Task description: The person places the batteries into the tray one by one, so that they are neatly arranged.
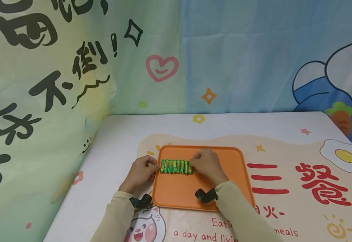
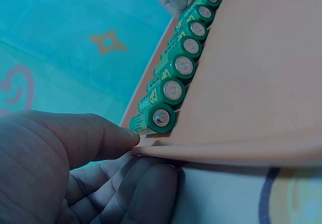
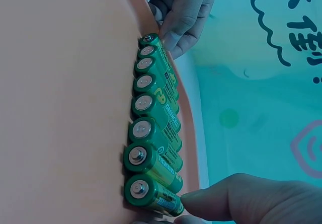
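Note:
A row of several green AA batteries (image 1: 176, 167) lies side by side on an orange tray (image 1: 179, 193), near its left wall. At the row's left end is my left hand (image 1: 141, 171); its thumb (image 2: 110, 136) presses at the tray rim beside the end battery (image 2: 153, 121), and its other fingers curl under the rim, gripping it. My right hand (image 1: 207, 164) pinches the battery (image 3: 151, 191) at the right end, thumb on its far end and fingers partly hidden below. Nubbed ends face me on the outermost batteries, flat ends on those between.
A white and beige printed mat (image 1: 285, 222) lies under the tray, covering the table. Behind and to the left hangs a printed cloth (image 1: 239, 60). Black wrist cameras (image 1: 205, 196) sit on both wrists, the right one over the tray.

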Tool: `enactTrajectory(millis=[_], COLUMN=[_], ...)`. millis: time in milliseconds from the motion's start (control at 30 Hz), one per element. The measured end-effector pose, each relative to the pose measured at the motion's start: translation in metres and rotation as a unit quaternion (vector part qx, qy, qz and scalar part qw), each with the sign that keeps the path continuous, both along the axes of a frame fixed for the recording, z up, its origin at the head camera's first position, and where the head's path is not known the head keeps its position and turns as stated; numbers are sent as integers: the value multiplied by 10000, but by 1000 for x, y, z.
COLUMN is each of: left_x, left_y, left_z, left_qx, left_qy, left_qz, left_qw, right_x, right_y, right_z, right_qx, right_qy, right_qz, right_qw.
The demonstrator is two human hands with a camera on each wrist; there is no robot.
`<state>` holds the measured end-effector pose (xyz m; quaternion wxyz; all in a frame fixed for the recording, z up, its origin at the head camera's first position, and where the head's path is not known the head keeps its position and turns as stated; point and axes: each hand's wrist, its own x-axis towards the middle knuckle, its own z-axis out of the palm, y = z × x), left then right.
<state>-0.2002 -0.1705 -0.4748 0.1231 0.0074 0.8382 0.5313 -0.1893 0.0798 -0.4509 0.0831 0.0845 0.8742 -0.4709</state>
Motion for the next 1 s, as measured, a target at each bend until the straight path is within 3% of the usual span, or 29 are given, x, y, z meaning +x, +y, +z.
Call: enactTrajectory(millis=[533, 733, 1000], left_x=[0, 2, 5], left_y=[4, 5, 2], left_z=[1, 0, 1], left_qx=[-27, -61, -310], left_qy=[78, 228, 461], left_qz=[20, -43, -161], left_qw=[10000, 9997, 9983], right_x=[10, 15, 21], right_y=[15, 39, 89], right_z=[2, 4, 25], right_qx=[-174, 450, 832], right_qy=[50, 279, 688], right_qz=[-115, 50, -12], right_qw=[9998, 9986, 9942])
